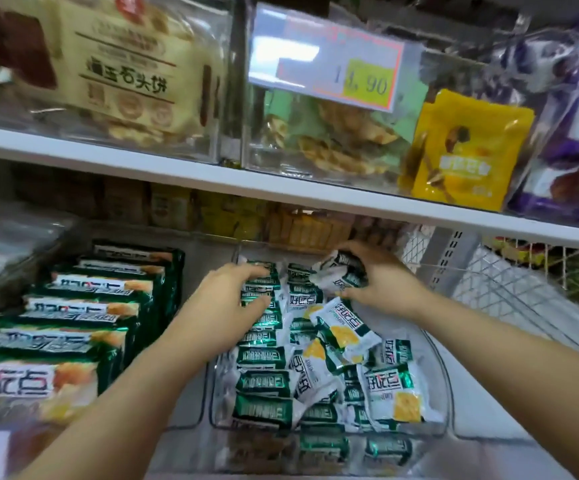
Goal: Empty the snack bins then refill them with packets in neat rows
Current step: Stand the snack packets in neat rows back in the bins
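At centre, clear bin (412, 337): biscuit packets (390, 393), neat left row, jumbled right.
Right hand (385, 285): clutches several packets, far corner.
Left hand (232, 299): fingers flat on the row, gripping nothing.
Axis: loose packets skewed, nearer right hand.

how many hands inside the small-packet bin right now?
2. Left hand rests on the tidy left row of packets in the clear bin; right hand grips a packet at the bin's far end, above the loose pile. No other hands visible.
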`<action>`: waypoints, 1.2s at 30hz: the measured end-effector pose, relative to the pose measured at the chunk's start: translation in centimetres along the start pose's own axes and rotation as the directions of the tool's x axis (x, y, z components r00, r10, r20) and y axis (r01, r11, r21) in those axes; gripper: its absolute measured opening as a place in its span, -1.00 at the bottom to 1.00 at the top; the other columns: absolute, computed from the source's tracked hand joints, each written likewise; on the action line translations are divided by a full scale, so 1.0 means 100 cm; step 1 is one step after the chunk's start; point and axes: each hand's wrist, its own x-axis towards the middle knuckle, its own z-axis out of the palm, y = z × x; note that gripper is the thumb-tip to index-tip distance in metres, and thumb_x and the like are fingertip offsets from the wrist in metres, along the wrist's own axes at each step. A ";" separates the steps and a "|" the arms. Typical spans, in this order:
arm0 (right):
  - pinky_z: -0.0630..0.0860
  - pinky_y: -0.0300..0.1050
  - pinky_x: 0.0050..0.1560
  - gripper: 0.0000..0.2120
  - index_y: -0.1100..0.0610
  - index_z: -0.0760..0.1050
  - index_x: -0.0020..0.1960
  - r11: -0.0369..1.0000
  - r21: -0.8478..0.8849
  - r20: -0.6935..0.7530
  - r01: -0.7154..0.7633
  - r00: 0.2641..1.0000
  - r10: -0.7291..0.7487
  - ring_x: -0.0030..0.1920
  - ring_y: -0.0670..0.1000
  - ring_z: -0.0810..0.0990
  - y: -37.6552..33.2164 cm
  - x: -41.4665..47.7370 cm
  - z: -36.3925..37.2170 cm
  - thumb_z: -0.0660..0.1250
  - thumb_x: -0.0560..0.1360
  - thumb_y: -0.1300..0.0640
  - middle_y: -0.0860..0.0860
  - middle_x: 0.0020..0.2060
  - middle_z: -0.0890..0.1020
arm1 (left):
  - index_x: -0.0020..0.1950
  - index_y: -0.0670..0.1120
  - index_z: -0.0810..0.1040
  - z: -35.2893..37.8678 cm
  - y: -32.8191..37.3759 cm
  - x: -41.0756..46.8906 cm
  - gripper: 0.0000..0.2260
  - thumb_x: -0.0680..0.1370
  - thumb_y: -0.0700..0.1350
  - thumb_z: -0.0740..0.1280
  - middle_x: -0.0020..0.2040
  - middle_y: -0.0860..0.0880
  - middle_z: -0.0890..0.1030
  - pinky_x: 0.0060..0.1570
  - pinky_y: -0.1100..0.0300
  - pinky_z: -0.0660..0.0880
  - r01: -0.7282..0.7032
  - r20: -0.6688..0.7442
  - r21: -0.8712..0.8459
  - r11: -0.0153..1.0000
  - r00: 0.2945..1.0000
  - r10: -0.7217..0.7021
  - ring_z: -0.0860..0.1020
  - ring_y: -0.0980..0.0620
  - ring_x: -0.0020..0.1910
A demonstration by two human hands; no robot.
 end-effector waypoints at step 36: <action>0.45 -0.06 0.19 -0.47 -0.03 0.41 0.36 0.954 -0.229 0.305 0.192 0.945 -0.117 0.20 0.03 0.50 -0.022 0.024 0.034 0.41 0.44 -0.12 -0.02 0.30 0.50 | 0.37 0.12 0.42 0.009 -0.012 0.003 -0.65 0.58 -0.02 0.29 0.31 0.16 0.46 0.28 0.26 0.20 -0.047 -0.050 -0.093 0.995 0.998 0.043 0.22 0.15 0.41</action>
